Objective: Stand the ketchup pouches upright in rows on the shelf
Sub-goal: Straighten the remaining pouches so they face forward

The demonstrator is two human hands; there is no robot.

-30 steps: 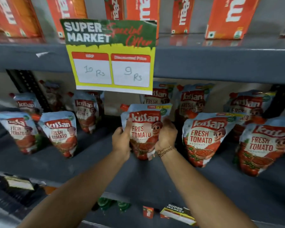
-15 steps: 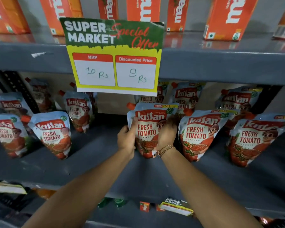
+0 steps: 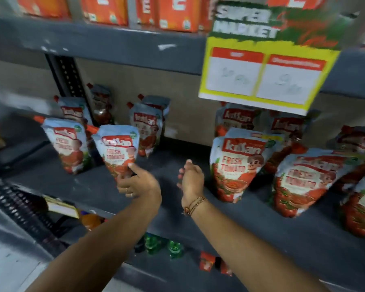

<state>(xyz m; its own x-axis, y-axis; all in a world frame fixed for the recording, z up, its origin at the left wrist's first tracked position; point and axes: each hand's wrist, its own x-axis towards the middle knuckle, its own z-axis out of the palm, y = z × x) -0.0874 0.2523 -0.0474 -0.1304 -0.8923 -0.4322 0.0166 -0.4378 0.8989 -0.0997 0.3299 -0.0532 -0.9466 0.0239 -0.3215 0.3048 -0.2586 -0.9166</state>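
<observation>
Several blue-and-red ketchup pouches stand on the grey shelf [image 3: 105,186]. My left hand [image 3: 138,183] grips the bottom of one tilted ketchup pouch [image 3: 117,147] in the left group, thumb on its front. My right hand [image 3: 191,177] hovers over the bare middle of the shelf, fingers loosely apart, holding nothing. Just right of it a pouch [image 3: 238,165] stands upright on its own. More pouches [image 3: 308,182] lean in rows to the right, and others [image 3: 69,144] stand to the left and at the back.
A yellow and green price sign [image 3: 263,60] hangs from the upper shelf edge [image 3: 114,45], with orange cartons [image 3: 177,13] above. A perforated black upright [image 3: 69,76] stands at the back left. Green bottle caps [image 3: 174,247] and small red packs [image 3: 207,262] sit on the lower shelf.
Both hands let go of the middle pouch, which now stands alone. My left hand moved left and took hold of another pouch. The view swung left.
</observation>
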